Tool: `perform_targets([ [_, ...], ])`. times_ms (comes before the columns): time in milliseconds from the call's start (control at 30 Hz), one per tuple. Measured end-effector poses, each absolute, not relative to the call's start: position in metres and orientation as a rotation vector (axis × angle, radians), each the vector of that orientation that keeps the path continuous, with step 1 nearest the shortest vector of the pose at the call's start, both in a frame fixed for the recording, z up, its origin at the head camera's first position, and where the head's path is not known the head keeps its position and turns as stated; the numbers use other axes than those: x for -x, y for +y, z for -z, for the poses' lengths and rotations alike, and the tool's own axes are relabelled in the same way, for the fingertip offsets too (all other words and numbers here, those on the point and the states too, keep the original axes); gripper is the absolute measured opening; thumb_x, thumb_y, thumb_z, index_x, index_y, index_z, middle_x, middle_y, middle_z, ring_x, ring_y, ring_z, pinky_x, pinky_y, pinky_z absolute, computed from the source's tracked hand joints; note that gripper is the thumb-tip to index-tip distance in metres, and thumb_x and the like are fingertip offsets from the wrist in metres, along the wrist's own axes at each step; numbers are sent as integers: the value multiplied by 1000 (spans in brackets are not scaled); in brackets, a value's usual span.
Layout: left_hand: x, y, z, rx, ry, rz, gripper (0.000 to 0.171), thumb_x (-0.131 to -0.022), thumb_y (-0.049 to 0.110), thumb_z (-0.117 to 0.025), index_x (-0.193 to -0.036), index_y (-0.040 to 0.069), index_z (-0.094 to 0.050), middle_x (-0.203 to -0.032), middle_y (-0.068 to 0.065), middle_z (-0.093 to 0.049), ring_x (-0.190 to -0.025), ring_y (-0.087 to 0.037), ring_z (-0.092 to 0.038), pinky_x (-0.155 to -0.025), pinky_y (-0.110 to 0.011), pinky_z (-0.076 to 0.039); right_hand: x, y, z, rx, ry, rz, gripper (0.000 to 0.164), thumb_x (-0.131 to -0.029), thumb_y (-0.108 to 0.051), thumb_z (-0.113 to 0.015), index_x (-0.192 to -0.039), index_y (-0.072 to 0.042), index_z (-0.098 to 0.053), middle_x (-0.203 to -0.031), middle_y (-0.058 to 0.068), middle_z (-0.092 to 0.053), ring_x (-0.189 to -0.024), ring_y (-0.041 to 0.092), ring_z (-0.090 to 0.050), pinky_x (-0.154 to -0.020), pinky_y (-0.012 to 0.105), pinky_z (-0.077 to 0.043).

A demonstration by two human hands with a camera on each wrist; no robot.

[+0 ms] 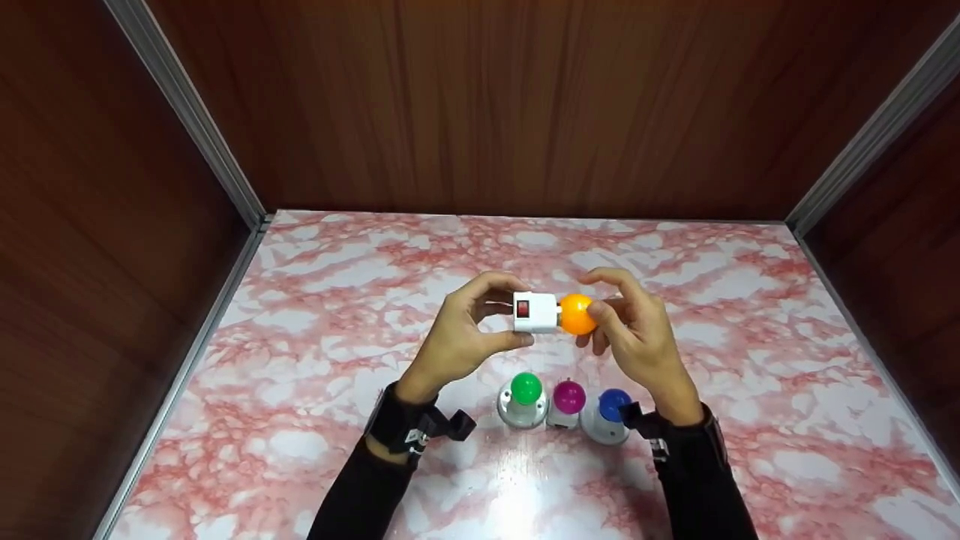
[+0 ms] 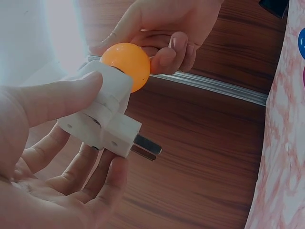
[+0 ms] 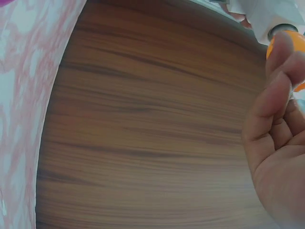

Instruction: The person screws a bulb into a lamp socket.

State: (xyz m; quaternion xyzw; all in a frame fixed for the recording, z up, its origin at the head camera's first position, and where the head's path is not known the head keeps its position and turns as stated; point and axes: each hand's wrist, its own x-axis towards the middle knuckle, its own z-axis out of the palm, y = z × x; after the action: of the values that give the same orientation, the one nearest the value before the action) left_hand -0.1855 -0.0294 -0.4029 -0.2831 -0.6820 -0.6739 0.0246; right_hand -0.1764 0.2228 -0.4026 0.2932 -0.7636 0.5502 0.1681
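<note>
In the head view my left hand (image 1: 461,334) grips a white plug-in lamp socket (image 1: 540,315) with a red switch (image 1: 523,309), thumb below and fingers above. An orange round bulb (image 1: 577,315) sits at the socket's right-hand opening, a bit of its metal base showing between them. My right hand (image 1: 641,334) holds the bulb, thumb on its near side and the index finger lifted off it. Two flat metal prongs (image 2: 147,145) stick out of the socket in the left wrist view. Both objects are held up above the table.
Nearer the body stand a green bulb (image 1: 526,388) on a round white base, a magenta bulb (image 1: 569,397) on a white holder, and a blue bulb (image 1: 615,404) on another round base. The marbled table (image 1: 300,322) meets brown wood-grain panels (image 1: 480,112) on three sides.
</note>
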Motion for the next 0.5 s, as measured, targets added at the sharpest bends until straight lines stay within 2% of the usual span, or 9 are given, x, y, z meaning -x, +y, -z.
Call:
perform_targets([
  [100,186,-30,403,860,-2106,2096,55,-79,-7,-87,-129,-3,-64,-125,-23,-69,-114,-25,-70,-105,-34,-61,177,225,403,-920,-2139,-1577,38,-109,-29,-57,-126,5,-61,-68,20,-73,-49,10,-63,-48,20,-56],
  [133,186,-30,403,859,-2102,2098,56,-79,-7,-87,-129,-3,-64,-125,-23,-69,-114,-25,-70,-105,-34,-61,178,226,403,-950,-2134,-1583,38,-109,-28,-58,-125,5,-61,-71,20,-74,-51,10,-65,-50,20,-57],
  [233,186,-31,403,855,-2093,2105,56,-79,-6,-88,-130,-3,-63,-125,-23,-68,-114,-26,-69,-105,-33,-61,177,231,402,-1009,-2166,-1556,38,-100,-15,-73,-130,4,-60,-81,20,-77,-62,7,-68,-59,19,-59],
  [300,186,-31,403,851,-2088,2114,56,-80,-5,-88,-130,-3,-63,-125,-23,-68,-114,-26,-69,-105,-32,-62,177,233,401,-1022,-2200,-1518,49,-90,1,-80,-135,3,-58,-89,20,-78,-68,7,-70,-64,18,-61],
  [367,186,-32,402,845,-2088,2122,56,-80,-5,-88,-131,-3,-63,-125,-23,-69,-114,-25,-69,-105,-32,-61,177,234,401,-1021,-2229,-1455,60,-83,9,-84,-137,2,-58,-94,18,-79,-71,8,-70,-69,16,-61],
  [500,185,-33,401,836,-2094,2139,57,-80,-3,-88,-131,-2,-62,-125,-23,-69,-114,-23,-69,-104,-30,-61,176,234,401,-1022,-2228,-1400,61,-82,14,-81,-137,4,-58,-93,17,-79,-70,10,-71,-71,15,-62],
])
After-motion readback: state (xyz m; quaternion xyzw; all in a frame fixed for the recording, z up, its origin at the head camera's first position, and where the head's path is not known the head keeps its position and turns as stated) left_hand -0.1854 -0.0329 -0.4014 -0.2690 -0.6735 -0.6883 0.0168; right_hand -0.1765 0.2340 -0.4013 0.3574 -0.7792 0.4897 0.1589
